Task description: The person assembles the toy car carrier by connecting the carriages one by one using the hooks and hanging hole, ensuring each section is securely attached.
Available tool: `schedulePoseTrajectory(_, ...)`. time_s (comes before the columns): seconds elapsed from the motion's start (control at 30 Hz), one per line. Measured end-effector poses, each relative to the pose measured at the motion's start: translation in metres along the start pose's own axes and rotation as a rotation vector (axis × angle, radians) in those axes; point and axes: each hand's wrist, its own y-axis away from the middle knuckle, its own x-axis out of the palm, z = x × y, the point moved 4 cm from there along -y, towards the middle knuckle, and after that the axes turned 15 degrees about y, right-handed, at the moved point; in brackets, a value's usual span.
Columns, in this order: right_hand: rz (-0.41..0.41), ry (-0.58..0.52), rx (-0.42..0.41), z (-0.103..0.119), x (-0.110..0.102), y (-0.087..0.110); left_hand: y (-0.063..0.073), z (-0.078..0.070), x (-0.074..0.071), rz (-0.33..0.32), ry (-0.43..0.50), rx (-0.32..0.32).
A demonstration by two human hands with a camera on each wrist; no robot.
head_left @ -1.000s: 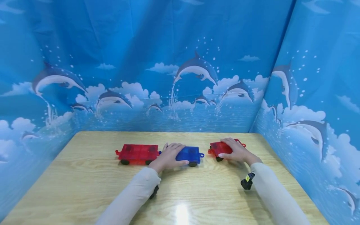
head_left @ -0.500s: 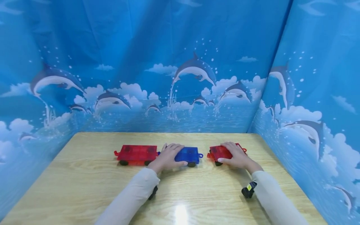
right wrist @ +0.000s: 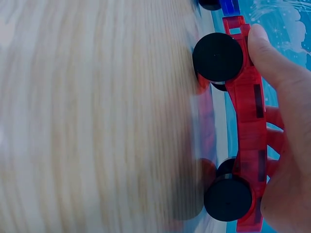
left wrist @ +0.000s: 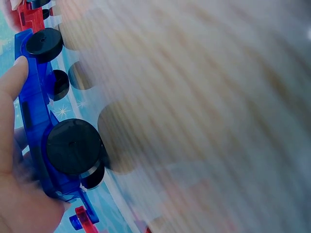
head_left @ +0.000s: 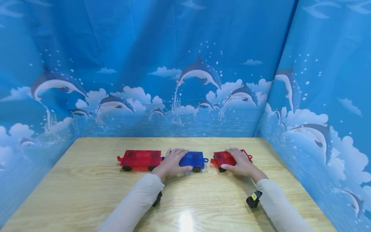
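Observation:
On the table in the head view, my left hand [head_left: 171, 163] grips a translucent blue toy train car [head_left: 192, 159] from above, thumb along its near side. A ring sticks out of the blue car's right end. In the left wrist view its other end joins the red coupling [left wrist: 85, 219] of a longer red car [head_left: 141, 158]. My right hand [head_left: 241, 163] holds another translucent red toy train car [right wrist: 251, 121] with black wheels, thumb and fingers on opposite sides. This car's left hook [head_left: 213, 161] lies close beside the blue ring, slightly to its right.
The light wood-grain table [head_left: 95, 196] runs back to a blue dolphin-print curtain [head_left: 139, 112], which also stands along both sides. Black wrist cameras [head_left: 253, 199] hang under the sleeves, near the tabletop.
My right hand has drawn its red car nearer to me and a little left, closer to the blue car's ring. My left hand keeps its grip and place on the blue car.

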Motion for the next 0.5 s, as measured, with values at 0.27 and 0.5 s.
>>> schedulePoseTrajectory(0.27, 0.014, -0.001, 0.029, 0.007, 0.001, 0.0, 0.001, 0.001, 0.0, -0.017, 0.053, 0.003)
schedulePoseTrajectory(0.5, 0.007, -0.004, 0.033, 0.013, 0.001, 0.0, 0.0, 0.005, 0.001, -0.028, 0.078, 0.004)
